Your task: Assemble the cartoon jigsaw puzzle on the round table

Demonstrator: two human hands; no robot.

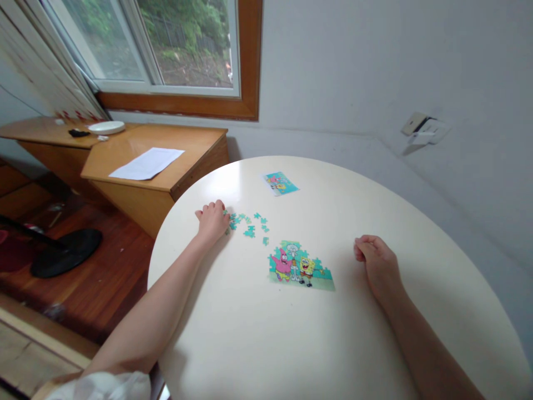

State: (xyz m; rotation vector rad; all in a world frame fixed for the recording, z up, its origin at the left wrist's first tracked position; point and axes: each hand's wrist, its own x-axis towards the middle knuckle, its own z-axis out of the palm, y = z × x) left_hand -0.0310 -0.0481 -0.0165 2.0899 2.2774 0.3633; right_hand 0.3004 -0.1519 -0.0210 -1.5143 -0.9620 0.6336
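Note:
A partly assembled jigsaw puzzle [297,266] with cartoon figures lies flat on the round white table [258,333]. Its upper edge is jagged. My left hand [213,220] rests at the left, fingers curled, right beside loose jigsaw pieces [250,231]. Whether anything sits in those fingers is hidden. To the right of the puzzle, my right hand [378,264] is closed with thumb and forefinger together, apart from the puzzle; any small thing inside cannot be made out. Farther back lies a small picture card [281,183] with similar cartoon figures.
Left of the table stands a wooden cabinet [200,147] bearing a white paper sheet [147,163]. White plates [107,128] sit farther back. A black round stand base [69,253] is on the floor. The wall with a socket [425,129] borders the table's right side.

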